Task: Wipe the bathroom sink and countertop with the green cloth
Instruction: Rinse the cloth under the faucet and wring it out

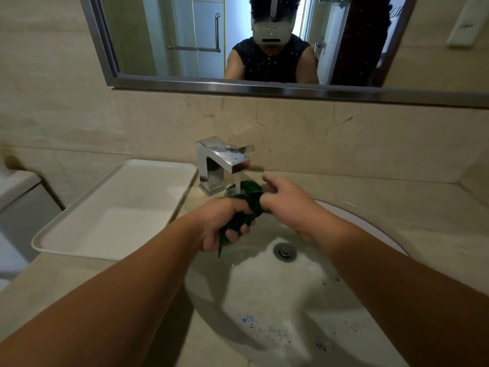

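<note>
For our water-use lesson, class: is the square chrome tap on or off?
On. A stream of water falls from the square chrome tap onto the bunched green cloth gripped by the left hand.

Left hand (225,223) and right hand (285,197) bare, forearms bare back from the grip to frame edge. Mirror (238,87) beyond the grip: dark sleeveless top (270,66) with light specks, maybe on the glass; light grey headset (272,31), strap over the crown, dark slot low in front.
</note>
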### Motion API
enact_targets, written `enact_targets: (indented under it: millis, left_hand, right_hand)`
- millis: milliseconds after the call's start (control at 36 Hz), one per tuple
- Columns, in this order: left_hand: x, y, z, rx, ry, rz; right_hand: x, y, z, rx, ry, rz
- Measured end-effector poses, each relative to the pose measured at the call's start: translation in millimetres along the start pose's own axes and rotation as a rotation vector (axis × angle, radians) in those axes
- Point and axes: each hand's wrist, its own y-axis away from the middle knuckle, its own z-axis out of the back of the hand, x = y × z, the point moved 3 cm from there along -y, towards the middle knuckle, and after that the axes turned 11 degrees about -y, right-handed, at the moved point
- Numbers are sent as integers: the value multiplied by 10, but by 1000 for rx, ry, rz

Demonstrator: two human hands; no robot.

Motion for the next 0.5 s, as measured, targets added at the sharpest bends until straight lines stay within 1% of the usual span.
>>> enact_targets:
  millis: [28,83,139,167,222,278,333,361,417,500]
  left_hand:
    - [2,24,-33,63,4,34]
    - [-4,91,-119,202,-17,83]
    - [-32,157,-200,340,-62,109]
    - [-54,197,-240,410,-98,125]
    - [-102,263,-333,537,-219,155]
    - [-165,336,-458,643,-439,181]
    - [-230,404,-637,704,-708,167]
    - [-251,415,-714,683,-836,160]
    - [-274,399,-821,558,-1031,176]
    - [-269,366,-938,311,-1227,160]
  right_hand:
    - [21,95,13,38,102,69]
    - [-2,297,14,168,284,214]
    - [-103,483,34,263,553,330]
    - [-175,533,54,254,711,395]
    - [-235,613,119,135,951,567]
    - [-241,649,206,23,1056,672]
    - [-215,685,269,13,1045,647]
    - [-205,712,298,30,1019,581]
    - [-207,770,333,73,961,396]
    - [-175,816,354,76,1002,203]
